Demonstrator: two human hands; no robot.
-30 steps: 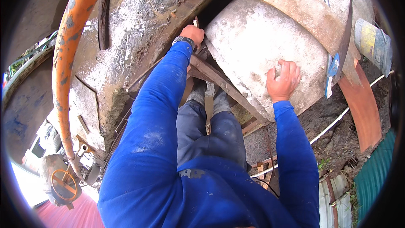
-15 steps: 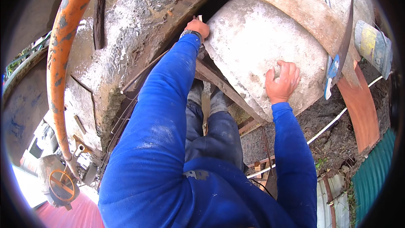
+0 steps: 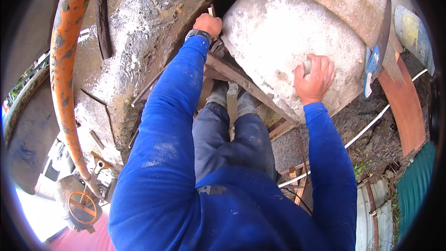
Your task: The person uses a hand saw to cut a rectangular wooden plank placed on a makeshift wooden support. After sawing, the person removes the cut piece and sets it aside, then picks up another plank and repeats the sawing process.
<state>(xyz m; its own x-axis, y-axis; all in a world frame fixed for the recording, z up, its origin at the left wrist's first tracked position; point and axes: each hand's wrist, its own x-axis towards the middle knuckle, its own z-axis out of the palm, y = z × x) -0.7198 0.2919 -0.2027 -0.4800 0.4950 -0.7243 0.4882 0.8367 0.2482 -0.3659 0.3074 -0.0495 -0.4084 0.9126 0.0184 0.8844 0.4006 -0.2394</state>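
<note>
My left hand (image 3: 208, 26) is closed around a small pale stick or bar (image 3: 212, 11) at a dark narrow gap, beside a rusty brown beam (image 3: 239, 81). My right hand (image 3: 314, 78) rests on a large pale, crusted stone-like block (image 3: 274, 28), its fingers bent but apart. A saw (image 3: 374, 65) with a blue-and-white handle lies just right of that block, on a curved pale board (image 3: 330, 4). What is under my left fingers is partly hidden.
An orange pipe (image 3: 65, 74) and wet grey concrete (image 3: 130, 23) are at the left. Below me are my legs between beams. At the right are a bucket (image 3: 412, 32), a reddish board (image 3: 402, 107), a white pipe (image 3: 374, 123) and green corrugated sheeting (image 3: 413, 186).
My left hand shifted right, then back left and slightly up, still gripping at the gap. My right hand stays on the block. The whole view has shifted slightly.
</note>
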